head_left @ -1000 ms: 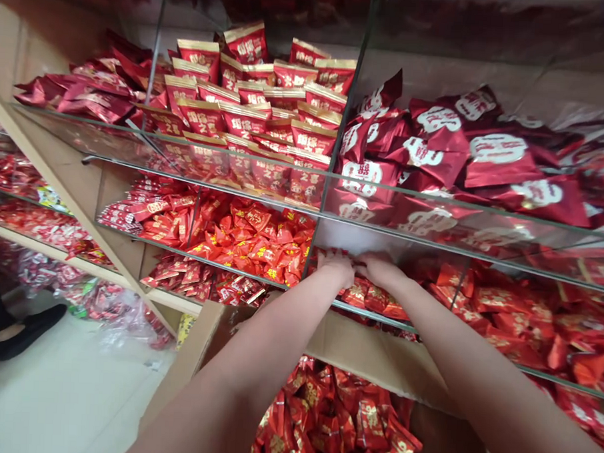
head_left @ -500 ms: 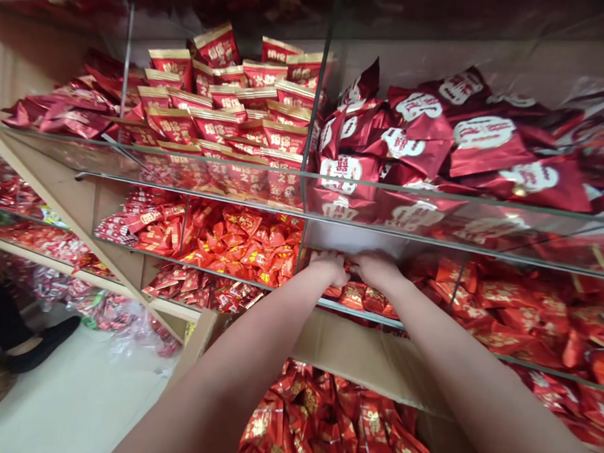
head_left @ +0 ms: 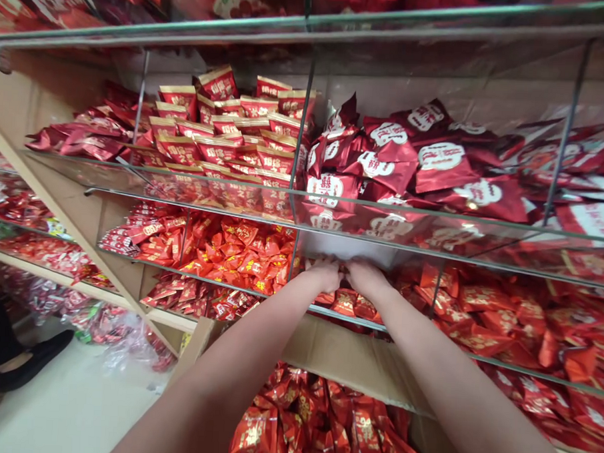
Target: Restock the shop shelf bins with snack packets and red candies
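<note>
Both my hands reach side by side into a glass shelf compartment. My left hand [head_left: 324, 273] and my right hand [head_left: 364, 277] rest knuckles-up on a heap of small red sweet packets [head_left: 351, 302]. The fingers curl down into the packets and their tips are hidden under the shelf above. Below my forearms stands an open cardboard box [head_left: 341, 352] filled with more red packets [head_left: 318, 421].
Glass shelves [head_left: 431, 255] with upright dividers hold piles of red and gold packets [head_left: 236, 137] and dark red packets [head_left: 425, 165]. A wooden slanted frame [head_left: 57, 202] stands at the left. A person's dark shoe [head_left: 20, 358] shows on the pale floor at lower left.
The view has tilted upward, showing another shelf at the top. Both hands stay together in the same compartment, shifted slightly left.
</note>
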